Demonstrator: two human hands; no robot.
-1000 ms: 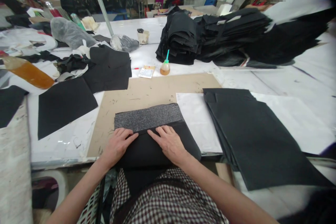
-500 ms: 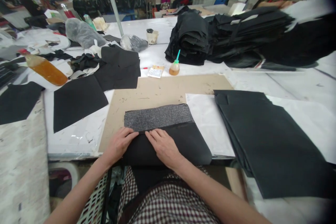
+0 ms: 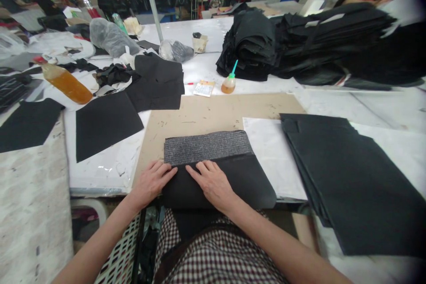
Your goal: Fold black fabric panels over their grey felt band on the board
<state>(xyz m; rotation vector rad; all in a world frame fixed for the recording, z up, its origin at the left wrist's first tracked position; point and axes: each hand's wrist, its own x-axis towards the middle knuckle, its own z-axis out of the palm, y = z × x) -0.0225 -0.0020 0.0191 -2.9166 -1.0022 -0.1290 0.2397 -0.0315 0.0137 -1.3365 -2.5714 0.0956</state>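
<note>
A black panel [image 3: 239, 182] lies at the table's front edge, its near part hanging slightly towards my lap. Along its far side runs a grey ribbed, speckled strip [image 3: 208, 146], meeting the black part at a straight seam or folded edge. My left hand [image 3: 155, 182] rests at the left end of that edge, thumb apart from the bent fingers. To its right, my right hand [image 3: 213, 182] presses on the same edge, thumb stretched left and fingers spread forward. Both sets of fingertips touch the material; whether any are tucked underneath is hidden.
Beneath the panel is a tan board [image 3: 196, 117]. Stacked black sheets [image 3: 353, 173] overhang the front edge at right. A small bottle with a green nozzle [image 3: 228, 83], a large amber bottle [image 3: 68, 82], loose black pieces [image 3: 109, 124] and a big black pile [image 3: 299, 49] lie farther back.
The whole view has shifted slightly, so things sit farther right. Both hands have slid a little left along the panel's edge, and my right thumb stands farther from its fingers.
</note>
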